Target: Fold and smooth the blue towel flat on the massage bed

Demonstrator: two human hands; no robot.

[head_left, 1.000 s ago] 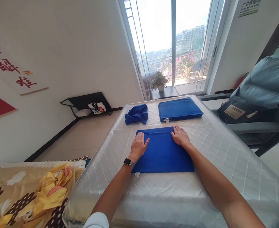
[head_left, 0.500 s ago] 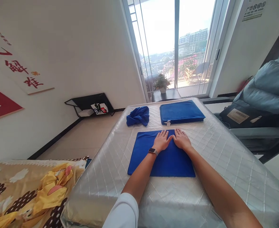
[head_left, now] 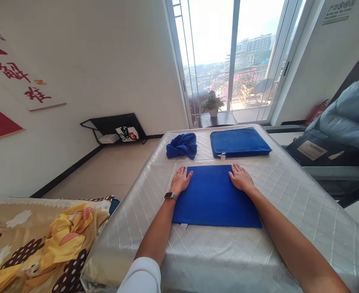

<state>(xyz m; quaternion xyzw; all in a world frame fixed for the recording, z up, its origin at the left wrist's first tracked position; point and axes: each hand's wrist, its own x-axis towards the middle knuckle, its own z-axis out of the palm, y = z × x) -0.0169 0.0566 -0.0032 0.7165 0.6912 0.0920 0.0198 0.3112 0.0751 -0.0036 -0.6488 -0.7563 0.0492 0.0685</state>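
A blue towel (head_left: 214,199), folded into a flat rectangle, lies in front of me on the silver quilted cover (head_left: 145,191). My left hand (head_left: 181,180) rests flat on its far left corner, fingers stretched out. On the far right corner lies my right hand (head_left: 241,178), also flat with the fingers extended. A small white tag (head_left: 184,226) sticks out from the towel's near edge. Beyond it on the right is a stack of folded blue towels (head_left: 240,141). A crumpled blue towel (head_left: 182,145) sits at the far left.
A bed with a patterned sheet (head_left: 20,219) and yellow clothing (head_left: 66,236) stands at the lower left. On the right is a grey padded chair (head_left: 347,122). A black shelf (head_left: 115,126) stands by the wall. A potted plant (head_left: 213,103) is near the glass door.
My left hand has slid left from the middle of the towel's far edge to its left corner. My right hand stays near the far right corner. The view has shifted slightly.
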